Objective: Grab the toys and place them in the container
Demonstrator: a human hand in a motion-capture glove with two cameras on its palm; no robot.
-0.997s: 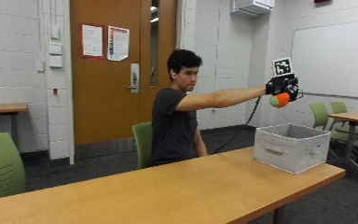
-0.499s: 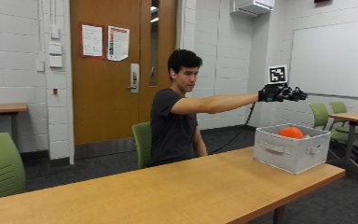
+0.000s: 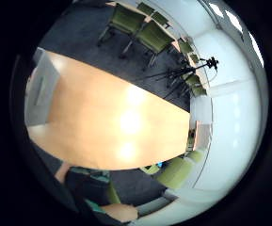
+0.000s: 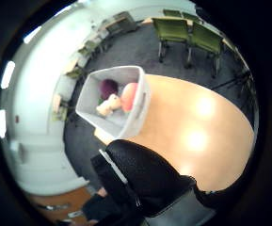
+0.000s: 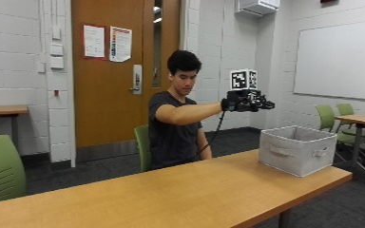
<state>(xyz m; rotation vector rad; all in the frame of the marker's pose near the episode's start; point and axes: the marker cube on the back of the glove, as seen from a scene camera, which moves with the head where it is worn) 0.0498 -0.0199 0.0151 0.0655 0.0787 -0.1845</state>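
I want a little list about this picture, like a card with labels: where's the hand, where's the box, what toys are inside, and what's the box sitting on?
Hand: black-gloved right hand raised in the air, fingers spread, holding nothing
Box: grey fabric container with handles, standing upright near the table's end
Toys inside: orange ball, dark purple round toy, cream-coloured soft toy
Box sits on: long wooden table
Hand and box: apart, the hand is above and to one side of it

One grey fabric container (image 5: 296,148) stands at the right of the outside view on one wooden table (image 5: 170,194). Three toys lie inside: one purple (image 4: 108,87), one cream (image 4: 108,105), one orange-pink (image 4: 129,96). One gloved right hand (image 5: 245,103) shows.
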